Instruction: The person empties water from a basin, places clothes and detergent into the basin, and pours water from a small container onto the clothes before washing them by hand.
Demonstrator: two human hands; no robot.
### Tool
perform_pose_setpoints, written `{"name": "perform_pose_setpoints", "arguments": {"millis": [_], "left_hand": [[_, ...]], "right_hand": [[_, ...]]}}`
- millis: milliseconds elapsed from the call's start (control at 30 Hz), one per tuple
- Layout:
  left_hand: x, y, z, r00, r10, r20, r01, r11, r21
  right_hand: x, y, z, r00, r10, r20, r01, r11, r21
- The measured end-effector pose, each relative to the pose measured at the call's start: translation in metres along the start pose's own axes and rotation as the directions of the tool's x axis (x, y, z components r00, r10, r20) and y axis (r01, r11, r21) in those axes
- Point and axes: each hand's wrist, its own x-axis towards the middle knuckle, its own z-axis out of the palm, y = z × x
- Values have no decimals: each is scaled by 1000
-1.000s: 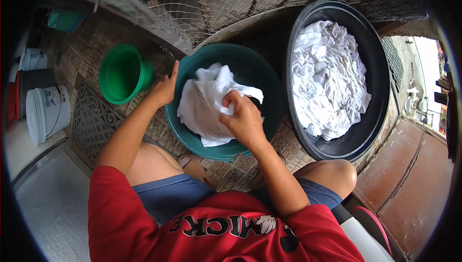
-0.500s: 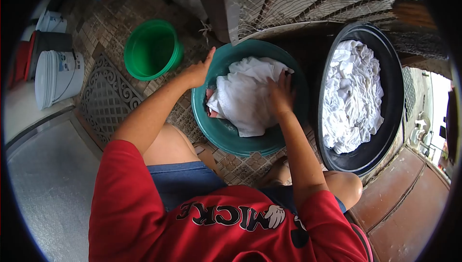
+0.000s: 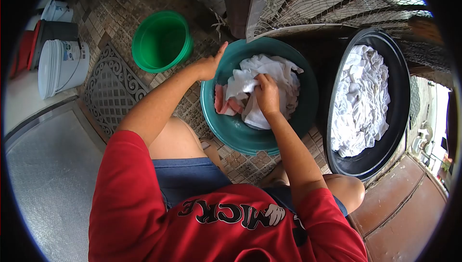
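A teal basin (image 3: 231, 134) stands on the tiled floor before me, with a bundle of wet white cloth (image 3: 284, 76) in it. My right hand (image 3: 267, 96) is closed on a fold of that cloth near the middle of the basin. Some pink cloth (image 3: 226, 102) shows at the left side of the bundle. My left hand (image 3: 209, 66) is at the basin's upper left rim, one finger stretched along it; the other fingers seem bent over the edge and are partly hidden.
To the right, a large black tub (image 3: 402, 112) leans tilted, holding crumpled white laundry (image 3: 361, 100). A green bucket (image 3: 161, 40) stands to the left. White pails (image 3: 62, 67) line the left wall beside a patterned mat (image 3: 113, 86). Wire mesh (image 3: 337, 2) rises behind the basin.
My right hand has moved left and its fingers have closed on the white cloth. The cloth is gathered up, uncovering more pink fabric. My left hand stays at the rim.
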Motion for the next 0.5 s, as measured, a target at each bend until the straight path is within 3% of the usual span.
{"name": "perform_pose_setpoints", "arguments": {"millis": [133,200,233,333,400,433,500], "left_hand": [[1,-1,-4,999,-25,37,27,997,-74],[2,-3,-3,998,-35,50,40,994,-104],[4,-9,1,1000,26,17,-24,993,-113],[-5,-3,-7,997,78,-3,-78,987,-139],[-3,-8,-1,997,70,15,-67,986,-152],[8,-22,10,988,150,-46,-156,975,-158],[13,-26,10,965,231,-121,-248,957,-152]], "right_hand": [[17,-31,27,997,-66,-50,69,996,57],[11,-22,72,984,86,159,-92,995,33],[5,-21,84,961,7,275,-20,999,44],[-32,0,121,981,-71,182,61,996,59],[-46,3,103,840,-336,426,448,873,-195],[-54,2,94,841,-336,423,447,873,-195],[-66,-1,75,678,-285,678,601,745,-288]]}}
